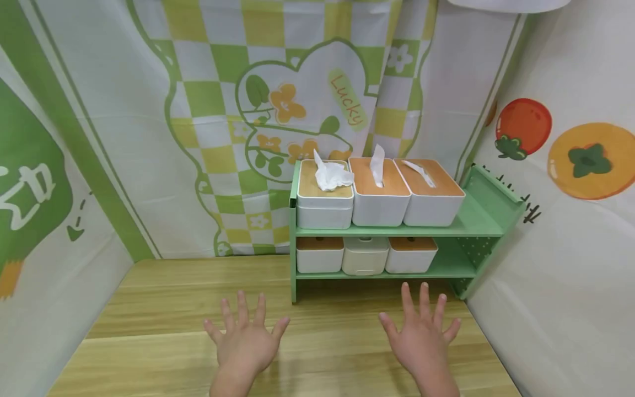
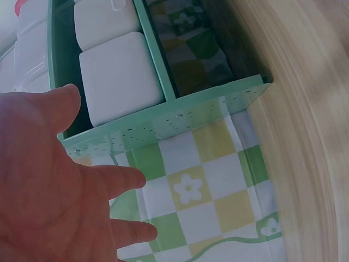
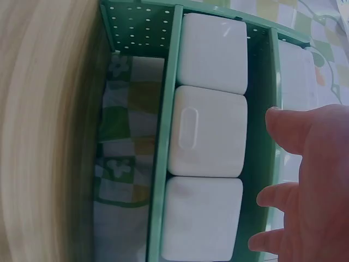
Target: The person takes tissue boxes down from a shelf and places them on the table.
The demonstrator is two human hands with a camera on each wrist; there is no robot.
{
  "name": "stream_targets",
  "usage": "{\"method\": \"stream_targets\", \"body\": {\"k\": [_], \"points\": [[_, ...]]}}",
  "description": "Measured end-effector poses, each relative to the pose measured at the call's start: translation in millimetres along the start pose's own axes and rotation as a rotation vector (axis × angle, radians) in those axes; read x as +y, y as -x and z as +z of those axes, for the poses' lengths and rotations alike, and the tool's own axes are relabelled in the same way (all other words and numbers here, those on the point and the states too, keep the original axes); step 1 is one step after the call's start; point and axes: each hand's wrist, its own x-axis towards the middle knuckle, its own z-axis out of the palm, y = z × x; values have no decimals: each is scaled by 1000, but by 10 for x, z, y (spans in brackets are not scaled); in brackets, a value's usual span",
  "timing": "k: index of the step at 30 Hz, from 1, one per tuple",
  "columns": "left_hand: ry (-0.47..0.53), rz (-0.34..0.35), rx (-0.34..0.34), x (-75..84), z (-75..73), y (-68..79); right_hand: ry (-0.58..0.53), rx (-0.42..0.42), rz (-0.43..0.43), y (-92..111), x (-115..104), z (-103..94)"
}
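Observation:
My left hand point(image 1: 246, 343) is held over the wooden table with its fingers straight and spread, nothing in it. The right hand point(image 1: 420, 340) mirrors it, fingers splayed, in front of a green two-tier shelf point(image 1: 397, 232). Three white tissue boxes with wooden lids line the top tier: the left box point(image 1: 324, 214) with a crumpled tissue point(image 1: 331, 175), the middle box point(image 1: 379, 209) with a tissue standing up, the right box point(image 1: 431, 211) with a tissue lying flat. Below are three smaller boxes; the cream one point(image 3: 209, 131) sits between two white ones.
The wooden table point(image 1: 163, 309) runs up to a checkered cloth backdrop point(image 1: 208, 99) with "Lucky" printed on it. White fabric walls stand at both sides, the right wall point(image 1: 570, 264) close to the shelf's end. A white rounded edge point(image 1: 511, 4) shows at the top.

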Motion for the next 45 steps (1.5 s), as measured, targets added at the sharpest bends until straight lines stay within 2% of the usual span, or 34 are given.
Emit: {"method": "stream_targets", "body": {"k": [8,15,22,25,30,34,36,38,40,42,45], "points": [[8,24,32,-19,-24,-47,12,57,-12,-53,48,-69],[74,107,86,-52,-142,-210,-36,194,-70,-129,104,-190],[126,122,134,-60,-237,-341,-57,262,-110,-219,171,-297],[156,159,189,-54,-270,-407,-91,340,-170,-304,243,-307],[275,318,337,-23,-380,-576,-234,479,-328,-475,390,-362],[471,443,531,25,-525,-712,-343,578,-438,-631,508,-455],[566,514,632,53,-591,-783,-382,621,-465,-704,586,-516],[633,591,709,78,-634,-866,-415,652,-473,-781,676,-579],[676,669,749,102,-677,-950,-438,660,-451,-855,764,-651],[716,738,767,125,-711,-1031,-448,665,-412,-941,849,-726],[754,806,754,164,-759,-1143,-464,679,-341,-1071,957,-855]]}}
